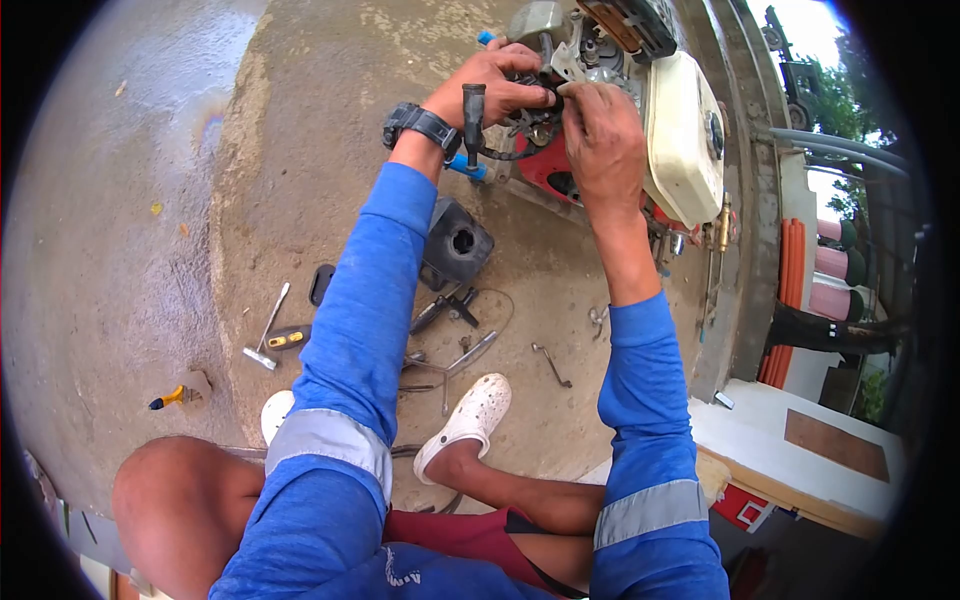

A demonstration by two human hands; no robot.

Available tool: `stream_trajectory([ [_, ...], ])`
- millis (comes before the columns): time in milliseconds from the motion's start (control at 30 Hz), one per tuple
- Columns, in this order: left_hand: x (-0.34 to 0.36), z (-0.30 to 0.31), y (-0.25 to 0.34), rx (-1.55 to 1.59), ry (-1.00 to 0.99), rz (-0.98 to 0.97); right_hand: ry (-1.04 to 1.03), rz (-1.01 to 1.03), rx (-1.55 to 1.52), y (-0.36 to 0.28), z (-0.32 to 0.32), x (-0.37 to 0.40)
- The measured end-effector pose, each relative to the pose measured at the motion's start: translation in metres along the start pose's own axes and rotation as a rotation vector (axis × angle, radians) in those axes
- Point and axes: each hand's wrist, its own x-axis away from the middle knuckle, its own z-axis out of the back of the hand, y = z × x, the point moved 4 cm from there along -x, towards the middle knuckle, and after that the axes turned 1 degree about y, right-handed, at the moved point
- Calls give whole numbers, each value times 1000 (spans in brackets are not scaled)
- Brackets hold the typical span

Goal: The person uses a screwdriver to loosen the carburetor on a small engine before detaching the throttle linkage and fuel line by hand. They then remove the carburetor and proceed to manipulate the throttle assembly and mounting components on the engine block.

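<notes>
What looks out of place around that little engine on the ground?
A black cover lies loose on the concrete beside the engine, apart from it. A hammer, a yellow-handled screwdriver and a wrench are scattered about. A rainbow sheen on the concrete farther off looks like spilled oil or fuel.

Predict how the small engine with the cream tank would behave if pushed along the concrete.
The engine is probably heavy for its size: it looks mostly metal. It would likely scrape rather than slide, since the concrete looks rough. The loose black cable beside the left hand may snag.
</notes>
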Motion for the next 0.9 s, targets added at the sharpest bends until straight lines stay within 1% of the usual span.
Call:
stream_trajectory([
  [33,0,-1,-3,53,12,90,1,0,0,-1,0,0],
  [67,0,1,-3,53,12,89,7,15,-3,-2,0,0],
  [133,0,4,4,-62,-42,-100,15,28,-2,-6,1,1],
  [167,1,5,5,-60,-43,-102,5,33,13,-10,2,1],
  [233,2,3,1,59,-86,107,-4,38,32,-13,5,5],
  [267,2,4,3,60,-87,104,-4,-11,-5,-11,5,9],
  [300,3,4,2,111,-80,150,-4,-60,-42,-10,6,14],
  [333,2,4,2,160,-74,195,-1,-61,-40,-12,9,17],
  [367,1,3,3,158,-75,191,34,-136,-76,-12,13,20],
  [400,1,4,6,272,-64,378,72,-212,-113,-12,17,21],
  [433,1,4,10,384,-55,567,81,-216,-112,-14,19,22],
  [500,-1,8,16,369,-62,593,169,-338,-183,-12,27,23],
  [533,-1,9,19,358,-63,623,180,-348,-182,-11,31,22],
  [567,0,10,24,354,-76,618,233,-413,-210,-9,37,22],
  [600,2,13,30,368,-46,672,289,-477,-239,-6,43,22],
  [633,3,16,33,380,-17,726,302,-487,-238,-7,48,21],
  [700,10,13,23,418,-19,735,365,-587,-255,-6,58,24],
  [767,12,16,19,375,24,568,422,-576,-264,-4,62,29],
  [833,15,18,17,382,7,562,420,-666,-322,-7,67,32],
  [900,19,22,19,333,0,578,458,-683,-348,-4,68,40],
])
